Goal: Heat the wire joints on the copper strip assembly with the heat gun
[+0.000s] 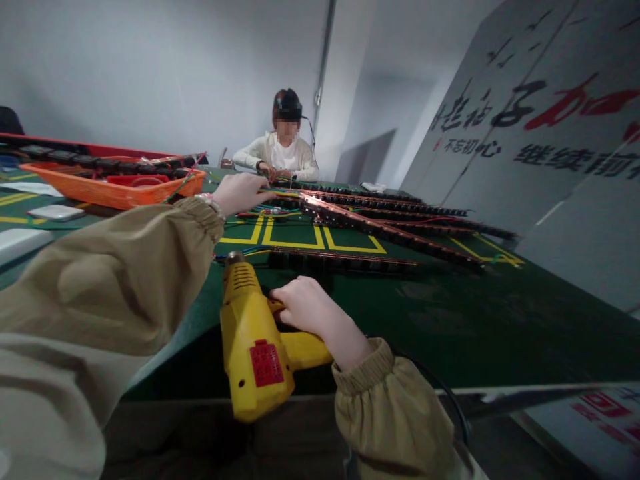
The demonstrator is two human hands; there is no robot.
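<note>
My right hand (307, 307) is wrapped round the handle of a yellow heat gun (250, 347), whose metal nozzle points up and away from me over the table's near edge. Stretched out over the table, my left hand (243, 193) pinches coloured wires (284, 193) at the end of a long copper-edged black strip (380, 230). That strip lies slanted across other similar strips, its far end to the right. Another black strip (345, 260), with blue and yellow wires at its left end, rests flat just beyond the nozzle.
An orange basket (165, 193) holding black strips stands at the left, with a white flat box (23, 245) nearer me. Across the green table (525, 327) a co-worker (285, 150) sits with both hands on the work there. A black cord (445, 387) runs beside my right sleeve.
</note>
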